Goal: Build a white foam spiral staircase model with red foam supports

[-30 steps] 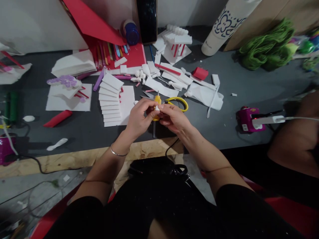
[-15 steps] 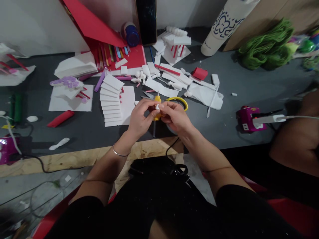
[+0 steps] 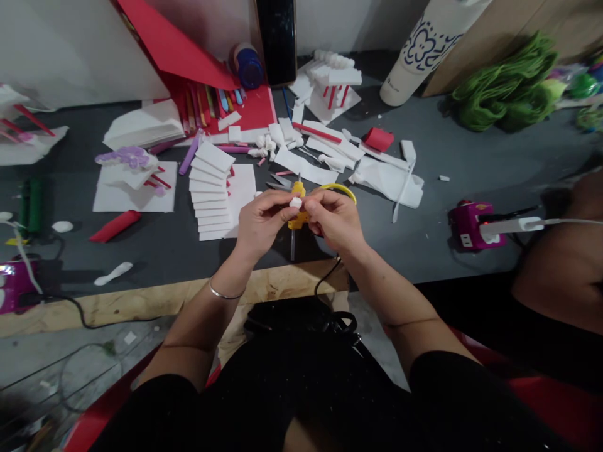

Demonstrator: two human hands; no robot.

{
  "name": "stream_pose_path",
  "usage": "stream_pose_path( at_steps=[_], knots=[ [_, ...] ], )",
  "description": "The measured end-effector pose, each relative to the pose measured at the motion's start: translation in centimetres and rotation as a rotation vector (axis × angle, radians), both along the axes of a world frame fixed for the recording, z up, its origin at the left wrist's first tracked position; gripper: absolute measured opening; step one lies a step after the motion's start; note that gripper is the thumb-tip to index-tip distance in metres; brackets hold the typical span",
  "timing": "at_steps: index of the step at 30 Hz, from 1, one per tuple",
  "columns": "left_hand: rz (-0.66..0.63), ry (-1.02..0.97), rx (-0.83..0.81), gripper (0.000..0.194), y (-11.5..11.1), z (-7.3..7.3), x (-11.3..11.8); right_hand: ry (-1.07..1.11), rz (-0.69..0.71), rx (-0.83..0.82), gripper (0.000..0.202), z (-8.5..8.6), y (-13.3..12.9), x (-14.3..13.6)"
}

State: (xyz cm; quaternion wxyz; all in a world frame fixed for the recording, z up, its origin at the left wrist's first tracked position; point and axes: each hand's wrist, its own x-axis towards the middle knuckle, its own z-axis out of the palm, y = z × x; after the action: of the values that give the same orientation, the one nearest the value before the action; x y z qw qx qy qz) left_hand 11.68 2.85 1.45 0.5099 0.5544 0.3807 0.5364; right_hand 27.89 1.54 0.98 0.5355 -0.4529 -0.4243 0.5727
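Note:
A small white piece [image 3: 295, 203] is pinched between the thumb and fingers of my left hand [image 3: 264, 225]. My right hand [image 3: 335, 221] is closed just to its right, fingertips pressed together; whether they hold anything is too small to tell. Below and behind the fingers lies a yellow glue gun [image 3: 298, 220] on the dark table. Scissors with a yellow handle [image 3: 340, 188] lie partly hidden behind my right hand. To the left of my hands, a fan of white strips [image 3: 210, 201] rests beside a white sheet.
White scraps [image 3: 306, 164] and a red roll [image 3: 378, 139] lie beyond my hands. Small white models with red sticks [image 3: 336, 78] stand at the back and left. A white bottle [image 3: 409, 63], green yarn [image 3: 504, 88] and a magenta power block [image 3: 473, 225] are rightward, near another person's arm.
My fingertips have parted slightly, and more of the white piece shows at my left fingertips. My right hand has shifted a little to the right.

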Motion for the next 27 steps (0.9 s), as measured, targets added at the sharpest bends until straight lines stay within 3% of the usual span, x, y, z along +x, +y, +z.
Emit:
stream_pose_path(
  at_steps=[3, 5, 10, 14, 17, 22, 27],
  knots=[
    [0.009, -0.167, -0.218, 0.036, 0.2, 0.0, -0.1, -0.214, -0.046, 0.133, 0.056, 0.6, 0.0, 1.0],
    [-0.008, -0.278, -0.326, 0.039, 0.3, 0.2, -0.3, -0.441, -0.064, 0.253, 0.045, 0.9, -0.1, 1.6],
    [-0.085, -0.429, -0.472, 0.029, 0.4, 0.9, -1.1, -0.913, 0.092, 0.395, 0.018, 0.3, -0.3, 1.5],
    [-0.071, -0.406, -0.519, 0.021, 0.2, 0.8, -1.5, -0.878, -0.017, 0.513, 0.022, 0.9, -0.4, 0.9],
    [-0.091, -0.388, -0.483, 0.029, 0.1, 0.5, -1.4, -0.792, -0.089, 0.550, 0.022, 1.9, -0.3, 0.7],
    [-0.134, -0.330, -0.366, 0.041, -0.2, -0.3, -1.0, -0.734, -0.060, 0.446, 0.021, 3.0, -0.2, -0.1],
    [-0.152, -0.258, -0.336, 0.043, -0.4, -0.7, -1.0, -0.638, -0.047, 0.311, 0.022, 3.0, 0.0, -0.3]
  ],
)
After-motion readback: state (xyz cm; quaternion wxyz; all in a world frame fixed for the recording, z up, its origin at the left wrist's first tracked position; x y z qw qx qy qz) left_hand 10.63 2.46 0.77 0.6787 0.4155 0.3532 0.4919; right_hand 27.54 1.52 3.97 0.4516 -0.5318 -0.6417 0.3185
